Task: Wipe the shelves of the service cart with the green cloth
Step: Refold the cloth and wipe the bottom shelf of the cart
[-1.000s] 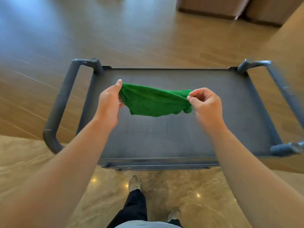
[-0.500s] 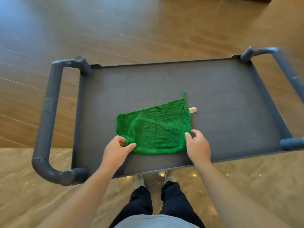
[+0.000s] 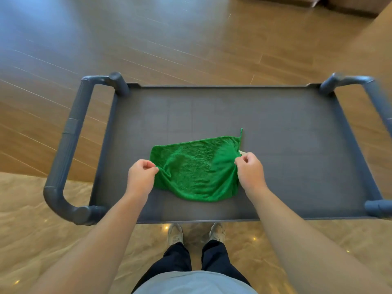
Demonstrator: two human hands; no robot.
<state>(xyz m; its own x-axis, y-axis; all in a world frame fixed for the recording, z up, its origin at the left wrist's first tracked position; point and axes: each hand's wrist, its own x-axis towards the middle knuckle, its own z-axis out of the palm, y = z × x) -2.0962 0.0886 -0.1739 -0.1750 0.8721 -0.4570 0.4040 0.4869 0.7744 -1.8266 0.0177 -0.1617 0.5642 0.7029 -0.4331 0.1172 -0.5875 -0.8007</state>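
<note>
The green cloth lies mostly flat on the dark grey top shelf of the service cart, near the shelf's front edge. My left hand pinches the cloth's left edge between thumb and fingers. My right hand pinches its right edge, and the fabric is bunched and lifted a little there. A small pale tag peeks out just above my right hand. A thin green loop sticks up at the cloth's far right corner.
Thick grey tube handles stand at the cart's left end and right end. The cart stands where wooden floor meets glossy marble floor. My two shoes are right below the shelf's front edge.
The cloth went from held up in the air to spread flat on the shelf. Both hands then shifted from its near corners to its left and right edges.
</note>
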